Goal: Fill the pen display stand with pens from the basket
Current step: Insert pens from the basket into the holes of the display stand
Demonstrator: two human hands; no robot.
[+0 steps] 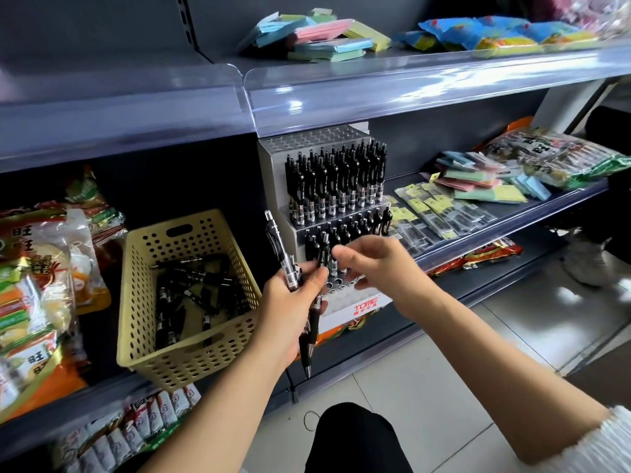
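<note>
**Stand Part Filled, Both Hands on Pens**

The stand [271,179] stood on the middle shelf [539,209]. Its back rows were packed with black pens, and the front rows, at its six o'clock, showed open holes. The left hand [290,308] was closed round a bunch [312,336] of pens. Most of them pointed down to six o'clock, and one jutted up toward eleven. The right hand [375,264], just beside the left at its two o'clock, had curled fingers. Its thumb and forefinger pinched a single pen [333,266] upright over the front rows, though blur softened the fingertips. The basket [191,356], yellow and perforated, sat near the stand at its eight o'clock, with loose pens [205,288] lying on its bottom. Snack packs [41,268] lay at nine o'clock of the basket, and note pads [485,186] lay at three o'clock of the stand.
</note>
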